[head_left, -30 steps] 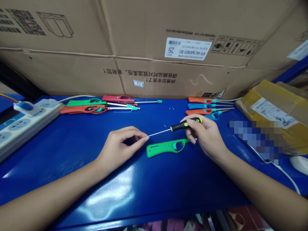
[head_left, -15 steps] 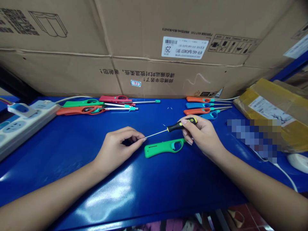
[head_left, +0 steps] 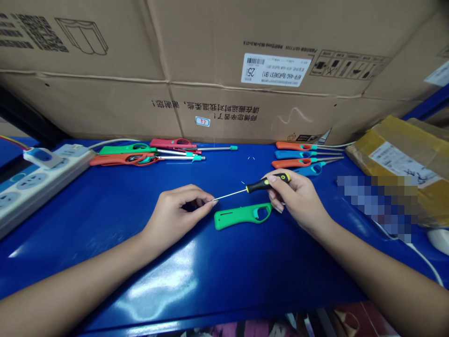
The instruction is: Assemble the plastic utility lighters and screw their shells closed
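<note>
My right hand (head_left: 291, 192) is closed round the black and yellow handle of a screwdriver (head_left: 259, 184). Its thin shaft slants down to the left, where my left hand (head_left: 185, 206) pinches the tip between thumb and forefinger. Whether a small part is also in that pinch is hidden. Just below the shaft lies a green utility lighter (head_left: 240, 215) on the blue table, its trigger opening toward my right hand. Its narrow end passes under my right fingers. Neither hand grips the lighter.
A red lighter (head_left: 168, 142), a green one (head_left: 122, 150) and an orange one (head_left: 119, 160) lie back left. Several orange and blue lighters (head_left: 293, 163) lie back right. A power strip (head_left: 35, 180) stands left, a taped parcel (head_left: 393, 154) right. A big carton (head_left: 210, 56) walls the back.
The view has shifted slightly, so everything sits a little further right. Both hands keep the same hold on the screwdriver, and the green lighter lies as before.
</note>
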Action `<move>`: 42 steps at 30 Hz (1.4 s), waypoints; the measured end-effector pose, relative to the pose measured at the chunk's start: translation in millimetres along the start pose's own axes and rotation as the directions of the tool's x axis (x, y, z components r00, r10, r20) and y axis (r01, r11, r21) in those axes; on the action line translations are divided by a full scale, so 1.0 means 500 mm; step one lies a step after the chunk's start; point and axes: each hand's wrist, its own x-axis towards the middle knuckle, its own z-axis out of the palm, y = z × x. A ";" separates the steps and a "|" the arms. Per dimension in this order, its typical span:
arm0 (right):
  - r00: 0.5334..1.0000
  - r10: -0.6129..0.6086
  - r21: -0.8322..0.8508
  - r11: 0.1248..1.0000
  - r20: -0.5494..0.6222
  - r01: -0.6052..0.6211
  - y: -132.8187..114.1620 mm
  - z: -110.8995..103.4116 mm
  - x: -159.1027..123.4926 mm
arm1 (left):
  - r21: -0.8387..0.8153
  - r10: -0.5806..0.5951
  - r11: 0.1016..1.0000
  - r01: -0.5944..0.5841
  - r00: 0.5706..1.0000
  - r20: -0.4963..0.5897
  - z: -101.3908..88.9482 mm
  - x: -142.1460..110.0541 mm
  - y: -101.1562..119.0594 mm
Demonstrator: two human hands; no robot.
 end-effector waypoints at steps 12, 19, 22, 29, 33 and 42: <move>0.998 0.056 0.084 0.995 -0.039 -0.052 -0.004 0.000 0.002 | -0.122 -0.055 0.991 0.054 0.998 -0.008 0.002 0.006 0.009; 0.994 0.108 0.177 0.979 -0.017 -0.104 -0.011 0.001 0.002 | -0.197 -0.080 0.978 0.071 0.996 -0.038 0.002 0.006 0.013; 0.991 0.135 0.204 0.970 -0.011 -0.130 -0.015 0.002 0.002 | -0.224 -0.091 0.971 0.080 0.995 -0.040 0.000 0.006 0.014; 0.990 0.141 0.220 0.967 -0.026 -0.131 -0.018 0.001 0.004 | -0.227 -0.039 0.974 0.024 0.997 -0.062 -0.003 0.006 0.017; 0.992 0.121 0.210 0.972 -0.039 -0.110 -0.019 -0.001 0.002 | -0.209 -0.014 0.978 -0.003 0.997 -0.081 -0.003 0.007 0.016; 0.999 0.016 0.135 0.991 -0.042 -0.010 -0.009 -0.009 0.004 | -0.131 0.087 0.987 -0.098 0.993 -0.084 -0.001 0.006 0.005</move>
